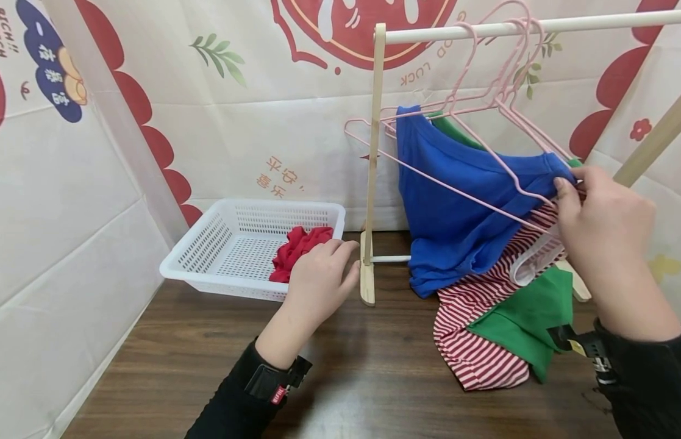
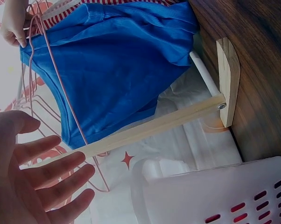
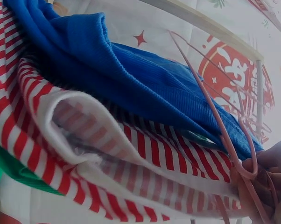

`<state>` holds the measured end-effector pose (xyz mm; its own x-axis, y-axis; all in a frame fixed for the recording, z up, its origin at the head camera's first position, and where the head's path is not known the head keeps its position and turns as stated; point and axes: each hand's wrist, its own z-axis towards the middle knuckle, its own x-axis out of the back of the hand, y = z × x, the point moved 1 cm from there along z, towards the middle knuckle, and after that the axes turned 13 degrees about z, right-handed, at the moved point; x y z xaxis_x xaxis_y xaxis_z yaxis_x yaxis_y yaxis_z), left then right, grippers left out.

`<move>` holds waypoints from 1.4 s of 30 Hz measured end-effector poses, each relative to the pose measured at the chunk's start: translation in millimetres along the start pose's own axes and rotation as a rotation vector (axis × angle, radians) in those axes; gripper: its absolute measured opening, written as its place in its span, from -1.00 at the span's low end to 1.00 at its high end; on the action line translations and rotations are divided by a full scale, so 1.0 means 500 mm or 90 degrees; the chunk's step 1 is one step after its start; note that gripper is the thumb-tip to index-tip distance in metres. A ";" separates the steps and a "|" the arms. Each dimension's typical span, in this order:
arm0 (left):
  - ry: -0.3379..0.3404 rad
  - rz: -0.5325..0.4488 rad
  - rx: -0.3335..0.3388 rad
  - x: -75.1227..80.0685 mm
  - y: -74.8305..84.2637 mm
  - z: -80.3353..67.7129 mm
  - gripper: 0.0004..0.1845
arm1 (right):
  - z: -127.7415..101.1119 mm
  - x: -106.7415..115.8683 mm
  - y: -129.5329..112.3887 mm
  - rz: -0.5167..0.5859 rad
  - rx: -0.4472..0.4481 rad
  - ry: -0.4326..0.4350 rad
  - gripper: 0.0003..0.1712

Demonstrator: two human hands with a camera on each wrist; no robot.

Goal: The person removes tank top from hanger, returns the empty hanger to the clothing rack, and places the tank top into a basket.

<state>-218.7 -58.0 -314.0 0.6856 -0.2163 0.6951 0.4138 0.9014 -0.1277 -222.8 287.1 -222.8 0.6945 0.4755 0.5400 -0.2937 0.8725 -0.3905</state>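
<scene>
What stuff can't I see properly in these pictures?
- Head view: much of the green garment, behind the blue top and striped garment.
- Head view: part of the red cloth, behind the left hand.
- Head view: the white rail's right end, cut off by the picture's edge.
- Right wrist view: part of the right hand, cut off by the right edge.

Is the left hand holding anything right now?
No: in the left wrist view, the left hand is spread with nothing in it.
</scene>
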 end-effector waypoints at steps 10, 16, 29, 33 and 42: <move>0.001 -0.003 0.003 -0.001 -0.001 -0.004 -0.70 | -0.027 0.003 0.019 0.039 0.044 0.068 -0.60; 0.000 -0.006 0.004 -0.002 -0.003 -0.005 -0.70 | -0.036 0.000 0.030 0.045 0.045 0.088 -0.58; -0.005 -0.010 0.006 -0.004 -0.002 -0.006 -0.71 | -0.063 -0.008 0.049 0.057 0.066 0.111 -0.63; -0.003 -0.009 0.006 -0.004 -0.003 -0.005 -0.71 | -0.072 -0.007 0.060 0.063 0.099 0.126 -0.67; -0.008 -0.007 0.000 -0.005 -0.002 -0.005 -0.73 | -0.099 0.001 0.074 0.046 0.138 0.113 -0.72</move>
<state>-219.3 -59.4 -317.2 0.6730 -0.2213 0.7058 0.4214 0.8989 -0.1200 -200.7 314.3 -273.8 0.7651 0.5266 0.3705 -0.4668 0.8500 -0.2442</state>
